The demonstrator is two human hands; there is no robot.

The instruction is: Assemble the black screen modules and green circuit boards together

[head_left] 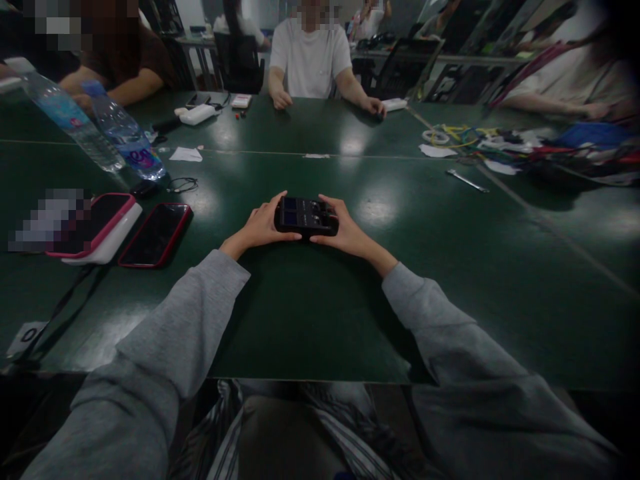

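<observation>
Straight ahead of me on the green table [300, 320] is a small black boxy device [306, 217], with dark square panels on its left half and small fittings on its right half. I cannot make out its exact kind. My left hand [263, 223] grips its left end, thumb along the near edge and fingers behind. Around the right end wraps my right hand [345, 230], its thumb also at the near side. Whether the device rests on the table or is slightly raised, I cannot tell.
At the left lie a red-edged phone [156, 235] and a pink-edged phone [95, 223] on a white object. Water bottles [127, 137] stand behind them. On the right are a wrench [467, 181] and a heap of cables [545, 147]. A person [313, 60] sits opposite.
</observation>
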